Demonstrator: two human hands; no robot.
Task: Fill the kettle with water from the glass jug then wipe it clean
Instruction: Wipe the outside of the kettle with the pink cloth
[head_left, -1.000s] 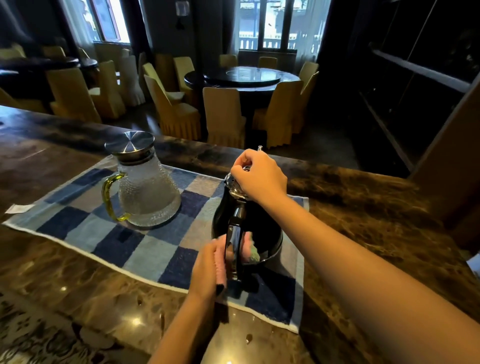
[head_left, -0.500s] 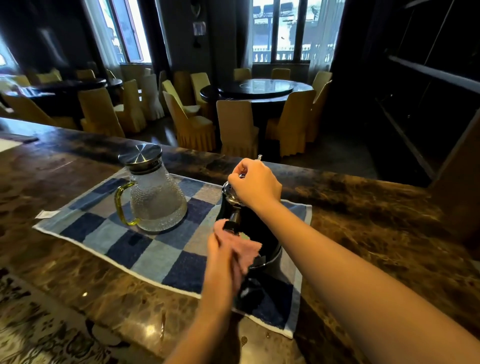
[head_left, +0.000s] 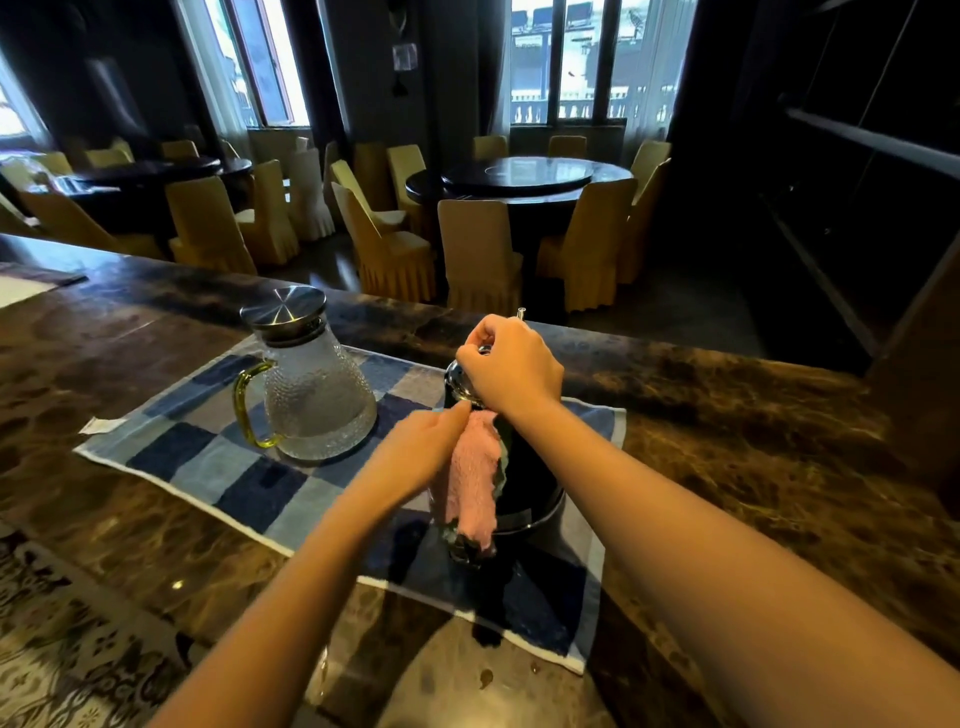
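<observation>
While the right hand (head_left: 511, 369) curled its fingers (head_left: 483, 338) over the top of the black kettle (head_left: 524, 467) on the checked mat (head_left: 208, 457), the left hand (head_left: 421, 452) pinched a pink cloth (head_left: 472, 478) against its side, and a hard swipe could have tipped it, spilling water.

The left forearm (head_left: 291, 597) and right forearm (head_left: 701, 519) are bare along all their visible length; the left hand (head_left: 415, 452) and right hand (head_left: 511, 371) are likewise bare.
</observation>
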